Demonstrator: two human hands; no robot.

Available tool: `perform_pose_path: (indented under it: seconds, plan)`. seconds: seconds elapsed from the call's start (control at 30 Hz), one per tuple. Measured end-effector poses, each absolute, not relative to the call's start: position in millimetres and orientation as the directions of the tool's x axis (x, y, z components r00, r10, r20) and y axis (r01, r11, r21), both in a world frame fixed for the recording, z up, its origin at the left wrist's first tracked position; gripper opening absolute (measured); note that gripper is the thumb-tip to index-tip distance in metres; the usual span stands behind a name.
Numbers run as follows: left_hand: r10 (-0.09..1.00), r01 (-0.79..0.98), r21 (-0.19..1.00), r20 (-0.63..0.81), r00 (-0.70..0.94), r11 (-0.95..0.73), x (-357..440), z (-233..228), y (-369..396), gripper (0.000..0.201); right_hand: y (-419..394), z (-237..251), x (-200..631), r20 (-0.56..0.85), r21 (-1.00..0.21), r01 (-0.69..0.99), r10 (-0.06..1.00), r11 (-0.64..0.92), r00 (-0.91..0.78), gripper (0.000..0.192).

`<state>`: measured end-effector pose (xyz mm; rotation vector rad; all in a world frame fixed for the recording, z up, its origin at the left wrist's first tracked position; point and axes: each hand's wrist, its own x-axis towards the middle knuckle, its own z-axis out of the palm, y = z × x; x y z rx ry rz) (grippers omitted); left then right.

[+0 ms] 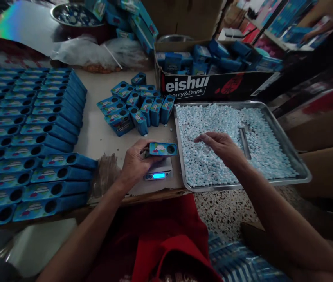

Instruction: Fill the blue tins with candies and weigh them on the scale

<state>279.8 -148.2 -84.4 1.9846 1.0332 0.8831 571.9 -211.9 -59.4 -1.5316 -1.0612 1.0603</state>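
My left hand [135,162] holds a small blue candy box [163,149] with a round hole in its top, just over a small digital scale [158,172] whose display glows blue. My right hand [220,147] hovers palm down over a metal tray [289,147] heaped with small pale blue candies [201,121], fingers loosely apart and pointing left. I cannot tell whether any candies are between the fingers. A metal scoop [245,141] lies in the candies just right of that hand.
Rows of the same blue boxes [34,133] lie stacked at the left. A loose cluster of upright boxes [137,107] stands behind the scale. A cardboard carton [213,84] of boxes sits behind the tray. A metal bowl [76,15] and a plastic bag [96,53] are at the back.
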Motion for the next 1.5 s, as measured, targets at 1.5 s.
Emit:
perform_pose_path:
  seconds: [1.5]
  plan:
    - [0.673, 0.411, 0.534, 0.618, 0.406, -0.738, 339.1, -103.0, -136.3, 0.023, -221.1, -76.9, 521.5, -0.456, -0.483, -0.831, 0.89, -0.274, -0.029, 0.039]
